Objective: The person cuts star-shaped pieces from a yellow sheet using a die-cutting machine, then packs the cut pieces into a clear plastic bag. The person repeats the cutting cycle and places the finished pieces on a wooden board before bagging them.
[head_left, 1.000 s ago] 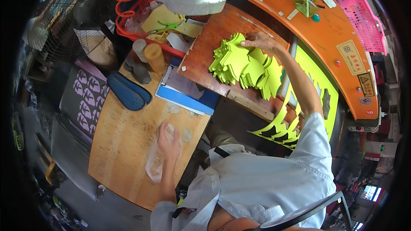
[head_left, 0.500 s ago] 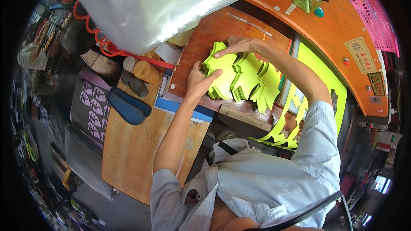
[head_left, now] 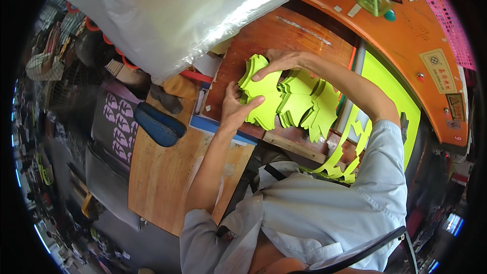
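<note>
An orange machine (head_left: 401, 45), its warning label (head_left: 455, 106) and stacked cut neon-yellow pieces (head_left: 296, 105) show a workshop.

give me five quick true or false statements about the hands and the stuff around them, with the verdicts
1. The left hand touches the yellow-green pieces. True.
2. The right hand hangs free, touching nothing. False: its thumb rests on the yellow-green pieces too.
3. The yellow-green pieces under the hands lie on a reddish-brown board. True.
4. The pink basket is at the picture's upper left. False: the pink basket is at the upper right.
5. A blue sole-shaped object is to the left of both hands. True.
</note>
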{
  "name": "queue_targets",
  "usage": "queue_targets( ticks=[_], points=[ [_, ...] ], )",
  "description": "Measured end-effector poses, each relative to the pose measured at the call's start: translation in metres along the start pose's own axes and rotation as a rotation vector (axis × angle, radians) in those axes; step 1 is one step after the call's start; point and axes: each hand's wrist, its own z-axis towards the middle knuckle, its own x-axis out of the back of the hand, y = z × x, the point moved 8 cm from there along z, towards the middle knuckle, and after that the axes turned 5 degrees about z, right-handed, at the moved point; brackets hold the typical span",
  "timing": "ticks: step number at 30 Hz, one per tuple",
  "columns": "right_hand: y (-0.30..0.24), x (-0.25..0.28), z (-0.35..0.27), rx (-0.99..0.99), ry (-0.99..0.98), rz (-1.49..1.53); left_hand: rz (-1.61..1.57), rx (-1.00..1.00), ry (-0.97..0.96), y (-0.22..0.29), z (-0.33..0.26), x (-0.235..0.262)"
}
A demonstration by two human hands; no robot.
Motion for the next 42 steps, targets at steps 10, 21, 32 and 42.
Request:
queue_targets(
  ticks=[10, 21, 32, 42],
  points=[
    [-0.004, -0.005, 0.003, 0.047, -0.037, 0.101, 0.196, -0.084, 0.057, -0.005, 0.002, 0.009],
    [-0.037, 0.002, -0.052, 0.489, 0.181, 0.322, 0.573, -0.341, 0.082, 0.106, -0.023, 0.005],
    [0.024, -0.001, -0.014, 0.25, 0.608, 0.186, 1.313, -0.494, 0.17, 0.091, 0.0, -0.032],
    [-0.001, 0.002, -0.021, 0.429, 0.828, -0.388, 1.511, -0.434, 0.146, 0.08, 0.009, -0.048]
  ],
)
